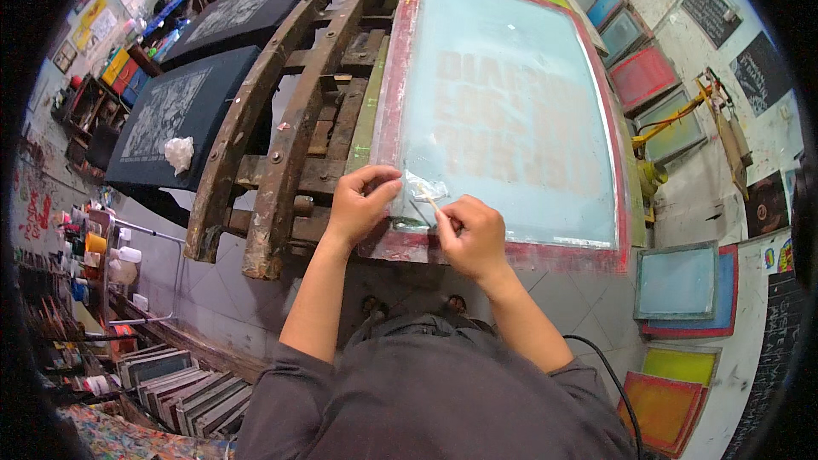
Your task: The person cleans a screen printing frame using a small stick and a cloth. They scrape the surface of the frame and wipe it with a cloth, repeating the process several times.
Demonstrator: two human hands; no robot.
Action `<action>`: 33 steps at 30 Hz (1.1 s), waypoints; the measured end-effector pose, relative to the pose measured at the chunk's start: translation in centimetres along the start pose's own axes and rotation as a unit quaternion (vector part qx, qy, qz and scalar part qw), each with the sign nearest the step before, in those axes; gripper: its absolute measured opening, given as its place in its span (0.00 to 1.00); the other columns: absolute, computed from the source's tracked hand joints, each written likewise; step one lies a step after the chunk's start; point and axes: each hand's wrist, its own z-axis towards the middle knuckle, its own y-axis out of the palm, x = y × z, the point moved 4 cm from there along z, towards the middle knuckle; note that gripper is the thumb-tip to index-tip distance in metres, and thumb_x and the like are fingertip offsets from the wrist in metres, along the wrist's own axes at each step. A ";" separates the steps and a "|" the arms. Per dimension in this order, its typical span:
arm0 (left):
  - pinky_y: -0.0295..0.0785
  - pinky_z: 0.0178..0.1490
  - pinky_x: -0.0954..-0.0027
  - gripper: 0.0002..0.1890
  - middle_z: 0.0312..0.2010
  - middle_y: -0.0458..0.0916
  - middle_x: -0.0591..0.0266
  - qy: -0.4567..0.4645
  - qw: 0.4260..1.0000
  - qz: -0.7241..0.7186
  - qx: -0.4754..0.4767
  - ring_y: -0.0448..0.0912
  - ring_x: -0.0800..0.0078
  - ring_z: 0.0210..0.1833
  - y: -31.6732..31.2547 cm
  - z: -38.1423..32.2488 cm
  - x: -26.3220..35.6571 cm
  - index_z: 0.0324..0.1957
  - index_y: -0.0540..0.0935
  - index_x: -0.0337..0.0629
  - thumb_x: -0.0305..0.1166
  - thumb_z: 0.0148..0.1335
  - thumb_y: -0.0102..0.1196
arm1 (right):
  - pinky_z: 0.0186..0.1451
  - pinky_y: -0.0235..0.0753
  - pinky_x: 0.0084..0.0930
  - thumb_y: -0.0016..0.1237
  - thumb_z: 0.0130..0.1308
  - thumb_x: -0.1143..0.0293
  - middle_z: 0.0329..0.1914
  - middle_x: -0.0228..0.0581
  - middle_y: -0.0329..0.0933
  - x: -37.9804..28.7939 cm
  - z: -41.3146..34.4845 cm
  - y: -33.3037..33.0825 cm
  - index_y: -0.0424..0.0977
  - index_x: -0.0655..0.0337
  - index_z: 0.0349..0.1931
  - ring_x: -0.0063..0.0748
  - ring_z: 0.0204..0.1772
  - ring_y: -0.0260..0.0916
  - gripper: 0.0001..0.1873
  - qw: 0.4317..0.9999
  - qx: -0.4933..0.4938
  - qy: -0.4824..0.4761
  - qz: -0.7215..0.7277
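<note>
My right hand [474, 233] pinches a thin pale stick [431, 200]. The stick's tip meets a small crumpled piece of clear plastic [427, 188] near the front left corner of a screen-printing screen [498, 217]. That screen has a red frame and pale blue mesh, with faint blocky lettering across its middle. To the left of the plastic is my left hand [364, 201], thumb and forefinger curled close together at the plastic's edge. Whether they grip it cannot be told. A dark shadow falls on the mesh beside the stick.
Two rusty rails [297, 121] run along the left. Beyond them, a crumpled white wad [179, 154] rests on a printed dark fabric [160, 115]. Several framed screens [677, 281] lean against the right wall. A black cable [607, 364] curves by my right side.
</note>
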 end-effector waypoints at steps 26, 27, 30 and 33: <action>0.65 0.37 0.60 0.02 0.25 0.76 0.56 0.254 0.937 0.238 0.021 0.74 0.56 0.33 3.8 1.1 0.1 0.28 0.77 0.40 0.25 0.53 0.56 | 0.25 0.68 0.40 0.50 0.53 0.70 0.21 0.40 0.69 -0.2 -0.9 -0.1 0.70 0.60 0.19 0.47 0.23 0.70 0.08 0.990 -0.046 0.033 -0.128; 0.65 0.37 0.60 0.03 0.25 0.76 0.57 0.261 0.936 0.236 0.017 0.74 0.56 0.32 3.7 1.0 0.2 0.28 0.77 0.40 0.25 0.51 0.57 | 0.24 0.67 0.39 0.51 0.53 0.70 0.20 0.39 0.69 -0.3 -0.8 0.2 0.70 0.60 0.19 0.46 0.23 0.70 0.07 0.990 -0.037 0.027 -0.134; 0.65 0.37 0.61 0.05 0.25 0.76 0.60 0.306 0.929 0.209 0.017 0.74 0.58 0.32 3.7 0.6 0.8 0.26 0.77 0.41 0.25 0.46 0.60 | 0.23 0.66 0.39 0.52 0.52 0.70 0.19 0.39 0.69 -0.3 -0.6 0.6 0.70 0.59 0.19 0.46 0.22 0.69 0.08 0.990 -0.020 0.030 -0.139; 0.65 0.36 0.63 0.06 0.24 0.76 0.61 0.318 0.921 0.221 0.043 0.74 0.60 0.32 3.7 0.4 1.3 0.24 0.77 0.41 0.24 0.41 0.61 | 0.22 0.65 0.39 0.52 0.52 0.71 0.19 0.39 0.69 -0.5 -0.7 0.8 0.69 0.59 0.18 0.46 0.21 0.69 0.08 0.988 -0.002 0.031 -0.150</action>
